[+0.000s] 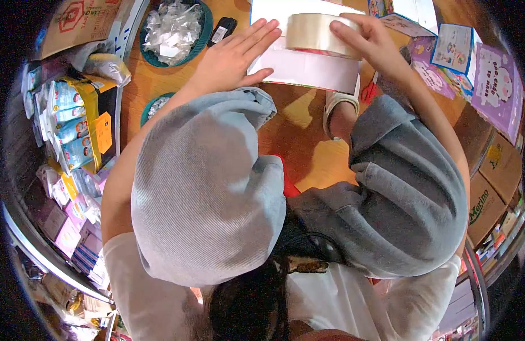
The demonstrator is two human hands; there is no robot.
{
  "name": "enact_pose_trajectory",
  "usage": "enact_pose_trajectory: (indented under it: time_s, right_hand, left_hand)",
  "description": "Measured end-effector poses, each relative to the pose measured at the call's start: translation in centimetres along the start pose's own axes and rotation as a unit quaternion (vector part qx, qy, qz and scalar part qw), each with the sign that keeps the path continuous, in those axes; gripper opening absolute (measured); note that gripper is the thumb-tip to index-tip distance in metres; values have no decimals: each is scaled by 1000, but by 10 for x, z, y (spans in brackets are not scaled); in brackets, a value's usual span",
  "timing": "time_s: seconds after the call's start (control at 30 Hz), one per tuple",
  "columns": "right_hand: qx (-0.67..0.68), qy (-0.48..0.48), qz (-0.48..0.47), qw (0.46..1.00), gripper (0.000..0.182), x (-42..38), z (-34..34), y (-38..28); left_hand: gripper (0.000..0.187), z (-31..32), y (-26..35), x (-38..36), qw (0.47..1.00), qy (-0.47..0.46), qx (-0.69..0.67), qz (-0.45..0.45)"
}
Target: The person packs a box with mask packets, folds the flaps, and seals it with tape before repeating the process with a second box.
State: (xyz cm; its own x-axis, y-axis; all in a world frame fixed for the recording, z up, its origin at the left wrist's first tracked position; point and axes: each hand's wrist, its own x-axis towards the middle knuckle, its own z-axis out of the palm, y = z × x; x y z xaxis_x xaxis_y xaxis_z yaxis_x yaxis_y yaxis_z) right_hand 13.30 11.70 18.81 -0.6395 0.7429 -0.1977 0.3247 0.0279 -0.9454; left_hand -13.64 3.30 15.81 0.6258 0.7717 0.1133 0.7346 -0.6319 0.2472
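Note:
A wide roll of clear packing tape (311, 33) stands on edge over a white sheet or flattened carton (308, 71) on the wooden floor. My right hand (373, 42) grips the roll at its right side, thumb in front and fingers behind. At the carton's left edge, my left hand (237, 55) lies flat with fingers stretched out and thumb apart, holding nothing. Whether a strip of tape is pulled out from the roll cannot be seen. My bent knees sit between my arms, below the carton.
A green basket (204, 35) of crumpled clear plastic and a black object (221, 29) lie to the left. Red-handled scissors (369, 91) lie near my foot (342, 116). Purple printed boxes (497, 85) stand at right, above brown cartons (484, 207). Packed shelves line the left.

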Motion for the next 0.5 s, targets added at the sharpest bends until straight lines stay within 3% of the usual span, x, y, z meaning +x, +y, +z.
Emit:
enact_pose_trajectory:
  time_s: [0.1,0.33,0.43,0.5]
  right_hand:
    - [-67,20,75,995,36,-15,-26,-6]
    - [-333,-24,88,939,46,-23,-45,-37]
    - [-441,47,-4,896,48,-31,-45,-34]
    - [-490,35,-5,871,46,-29,-42,-43]
  left_hand:
    - [67,-2,1,-1,1000,-18,-7,-8]
    - [68,-5,4,0,999,-28,-14,-15]
    - [69,-6,5,-1,999,-35,-13,-20]
    - [70,-6,5,0,999,-47,-7,-26]
